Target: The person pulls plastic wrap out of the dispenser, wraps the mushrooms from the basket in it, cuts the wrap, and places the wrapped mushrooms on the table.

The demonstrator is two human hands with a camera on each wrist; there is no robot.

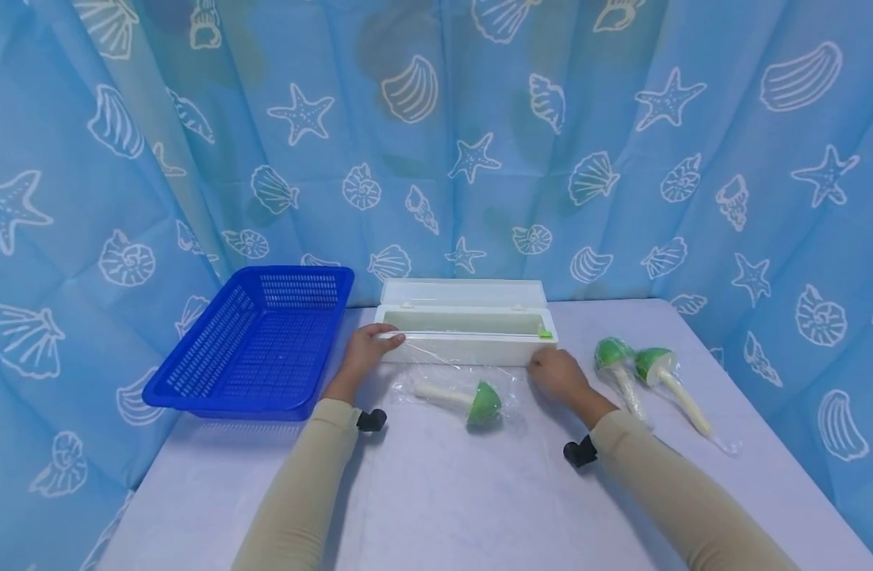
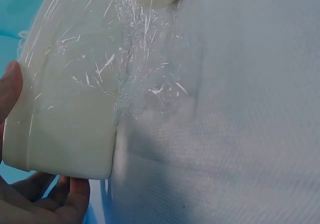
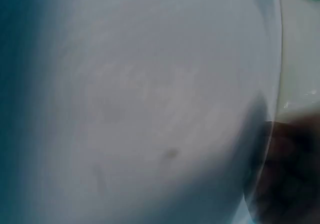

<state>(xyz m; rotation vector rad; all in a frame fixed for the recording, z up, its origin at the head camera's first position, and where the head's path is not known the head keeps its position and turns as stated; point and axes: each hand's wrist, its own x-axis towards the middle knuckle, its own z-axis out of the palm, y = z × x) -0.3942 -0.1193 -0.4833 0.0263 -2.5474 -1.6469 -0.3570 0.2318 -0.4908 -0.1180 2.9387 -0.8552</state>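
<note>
A long white plastic-wrap dispenser [image 1: 472,350] stands with its lid raised and a green slide cutter [image 1: 545,334] at the right end of its front edge. My left hand [image 1: 368,347] grips its left end, thumb on top and fingers under the end. Clear plastic wrap [image 2: 150,59] hangs down its front, over and around a mushroom-shaped item [image 1: 484,403] with a green cap and white stem, lying on the table. At the dispenser's right front corner, my right hand [image 1: 559,376] has its fingers curled, the wrap's edge running to them; it is dark and blurred in the right wrist view.
Two more mushroom-shaped items, a left one [image 1: 614,354] and a right one [image 1: 654,365], lie wrapped in clear film at the right. A blue plastic basket [image 1: 315,349] stands at the left. Behind the table [image 1: 465,507] hangs a blue shell-patterned curtain [image 1: 436,214].
</note>
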